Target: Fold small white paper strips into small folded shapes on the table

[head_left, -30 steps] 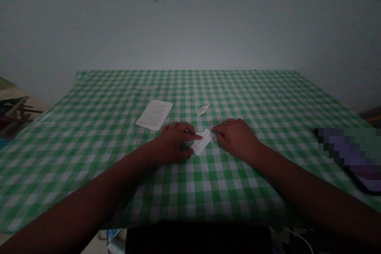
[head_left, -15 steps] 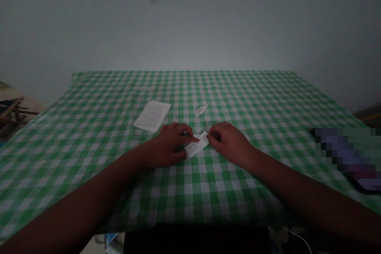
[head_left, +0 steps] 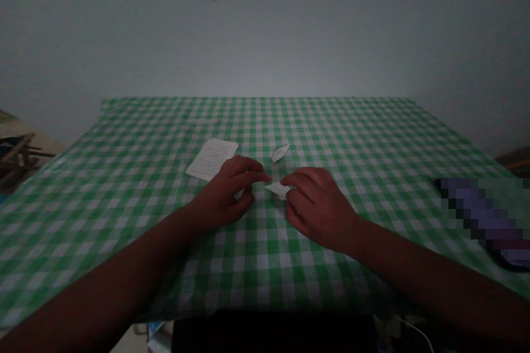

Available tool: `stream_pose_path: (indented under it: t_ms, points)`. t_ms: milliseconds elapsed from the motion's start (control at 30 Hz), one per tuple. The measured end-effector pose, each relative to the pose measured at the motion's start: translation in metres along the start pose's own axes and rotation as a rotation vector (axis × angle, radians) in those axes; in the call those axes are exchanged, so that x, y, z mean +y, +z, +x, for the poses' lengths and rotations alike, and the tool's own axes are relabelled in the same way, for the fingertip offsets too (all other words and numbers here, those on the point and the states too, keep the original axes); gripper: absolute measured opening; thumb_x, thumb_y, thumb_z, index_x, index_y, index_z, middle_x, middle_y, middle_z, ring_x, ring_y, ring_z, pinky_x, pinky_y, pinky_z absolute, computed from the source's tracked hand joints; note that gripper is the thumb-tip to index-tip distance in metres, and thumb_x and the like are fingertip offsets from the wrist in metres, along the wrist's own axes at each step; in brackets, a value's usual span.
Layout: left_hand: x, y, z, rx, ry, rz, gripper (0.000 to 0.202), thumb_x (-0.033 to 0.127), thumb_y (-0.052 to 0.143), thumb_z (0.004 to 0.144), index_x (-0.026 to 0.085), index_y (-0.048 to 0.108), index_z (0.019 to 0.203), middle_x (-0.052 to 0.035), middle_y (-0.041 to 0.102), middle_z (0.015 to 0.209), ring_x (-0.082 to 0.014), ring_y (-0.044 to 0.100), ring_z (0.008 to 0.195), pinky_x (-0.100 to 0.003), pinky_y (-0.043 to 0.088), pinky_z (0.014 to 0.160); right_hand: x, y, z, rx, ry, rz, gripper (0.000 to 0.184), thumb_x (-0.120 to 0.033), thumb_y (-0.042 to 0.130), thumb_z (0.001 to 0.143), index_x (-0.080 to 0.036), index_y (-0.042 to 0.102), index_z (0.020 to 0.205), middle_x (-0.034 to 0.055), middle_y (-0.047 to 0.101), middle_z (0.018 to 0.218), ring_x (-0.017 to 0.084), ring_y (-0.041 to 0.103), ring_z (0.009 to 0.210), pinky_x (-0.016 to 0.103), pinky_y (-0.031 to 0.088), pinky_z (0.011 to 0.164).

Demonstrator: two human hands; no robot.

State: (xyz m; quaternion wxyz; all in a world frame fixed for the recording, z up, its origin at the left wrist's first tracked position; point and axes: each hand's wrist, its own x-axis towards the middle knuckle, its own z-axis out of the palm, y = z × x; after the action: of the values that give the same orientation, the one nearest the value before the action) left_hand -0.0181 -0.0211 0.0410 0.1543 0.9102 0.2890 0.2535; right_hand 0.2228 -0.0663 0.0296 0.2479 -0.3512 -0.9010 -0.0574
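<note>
Between my hands a small folded piece of printed white paper (head_left: 276,190) lies on the checked cloth, its right part covered by fingers. My right hand (head_left: 321,204) has its fingers closed on that right end. Stretched out at the left, the fingers of my left hand (head_left: 232,190) reach to the paper's upper left corner, with thumb and index finger apart and nothing between them. Whether the left fingertips touch the paper I cannot tell. Beyond the hands sits another small folded paper (head_left: 280,152), pointed at both ends.
A stack of printed paper sheets (head_left: 213,155) lies behind my left hand, which partly overlaps it. The green and white checked tablecloth (head_left: 348,132) reaches back to a grey wall (head_left: 265,27). A dark device (head_left: 488,220), its screen pixelated, rests at the right edge.
The paper has gone from a flat strip to a smaller, pointed folded shape. My left hand has drawn off it slightly, while my right hand has moved in over its right side.
</note>
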Motion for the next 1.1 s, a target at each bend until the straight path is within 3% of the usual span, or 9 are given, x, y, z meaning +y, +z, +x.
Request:
stream_pose_path:
  t_ms: [133, 267, 400, 600, 900, 967, 1033, 1100]
  points:
    - [-0.002, 0.006, 0.001, -0.252, 0.011, 0.041, 0.039, 0.01, 0.048, 0.079, 0.021, 0.061, 0.114, -0.0057, 0.062, 0.116, -0.0229, 0.054, 0.11, -0.042, 0.036, 0.096, -0.007, 0.006, 0.0, -0.264, -0.157, 0.036, 0.017, -0.021, 0.047, 0.094, -0.015, 0.063, 0.095, 0.0113, 0.066, 0.109, 0.027, 0.053, 0.104, 0.043, 0.041, 0.087]
    - [-0.004, 0.009, 0.002, -0.392, 0.02, 0.079, 0.026, 0.015, 0.051, 0.086, 0.024, 0.065, 0.105, -0.0019, 0.065, 0.114, -0.0212, 0.056, 0.107, -0.04, 0.031, 0.094, -0.001, 0.009, -0.002, -0.302, -0.101, 0.138, 0.019, -0.023, 0.046, 0.093, -0.015, 0.063, 0.098, 0.0082, 0.066, 0.096, 0.022, 0.054, 0.091, 0.039, 0.04, 0.084]
    - [-0.006, 0.013, 0.002, -0.376, 0.015, 0.117, 0.019, 0.027, 0.051, 0.095, 0.026, 0.065, 0.108, -0.0024, 0.066, 0.116, -0.022, 0.055, 0.108, -0.039, 0.029, 0.092, 0.01, 0.004, -0.003, -0.245, 0.015, 0.163, 0.022, -0.02, 0.041, 0.092, -0.016, 0.061, 0.084, 0.0058, 0.061, 0.08, 0.02, 0.051, 0.077, 0.036, 0.039, 0.074]
    - [-0.009, 0.02, 0.0, -0.352, 0.019, 0.074, 0.02, 0.024, 0.053, 0.095, 0.027, 0.064, 0.111, -0.0006, 0.066, 0.122, -0.0202, 0.056, 0.114, -0.038, 0.027, 0.094, 0.015, 0.0, 0.001, -0.213, 0.09, 0.256, 0.028, -0.023, 0.036, 0.096, -0.016, 0.058, 0.08, 0.0044, 0.059, 0.074, 0.017, 0.05, 0.071, 0.032, 0.039, 0.069]
    - [-0.003, 0.019, 0.001, -0.357, 0.045, 0.07, 0.023, 0.019, 0.05, 0.094, 0.028, 0.063, 0.111, 0.0, 0.066, 0.124, -0.0199, 0.057, 0.116, -0.04, 0.025, 0.094, 0.017, 0.008, -0.001, -0.331, 0.086, 0.215, 0.023, -0.021, 0.039, 0.094, -0.016, 0.058, 0.082, 0.005, 0.06, 0.077, 0.017, 0.053, 0.07, 0.03, 0.04, 0.066]
    - [0.003, 0.022, 0.001, -0.352, 0.011, 0.096, 0.017, 0.031, 0.054, 0.094, 0.026, 0.062, 0.108, -0.0019, 0.066, 0.123, -0.0221, 0.057, 0.115, -0.042, 0.024, 0.096, 0.017, 0.008, -0.001, -0.343, 0.092, 0.195, 0.022, -0.021, 0.04, 0.094, -0.015, 0.058, 0.082, 0.0051, 0.06, 0.077, 0.017, 0.053, 0.07, 0.03, 0.04, 0.066]
    - [0.009, 0.026, 0.001, -0.328, -0.033, 0.132, 0.038, 0.053, 0.064, 0.086, 0.023, 0.06, 0.108, -0.005, 0.065, 0.12, -0.026, 0.058, 0.111, -0.045, 0.024, 0.096, 0.018, 0.009, -0.001, -0.343, 0.088, 0.191, 0.021, -0.02, 0.04, 0.094, -0.015, 0.058, 0.083, 0.0056, 0.06, 0.077, 0.018, 0.053, 0.071, 0.031, 0.041, 0.065]
    - [0.015, 0.03, 0.001, -0.309, -0.059, 0.163, 0.049, 0.06, 0.068, 0.08, 0.021, 0.057, 0.108, -0.0072, 0.065, 0.119, -0.0285, 0.056, 0.112, -0.048, 0.024, 0.098, 0.019, 0.009, -0.002, -0.327, 0.065, 0.21, 0.021, -0.019, 0.041, 0.094, -0.015, 0.06, 0.086, 0.0064, 0.061, 0.08, 0.018, 0.053, 0.073, 0.031, 0.042, 0.067]
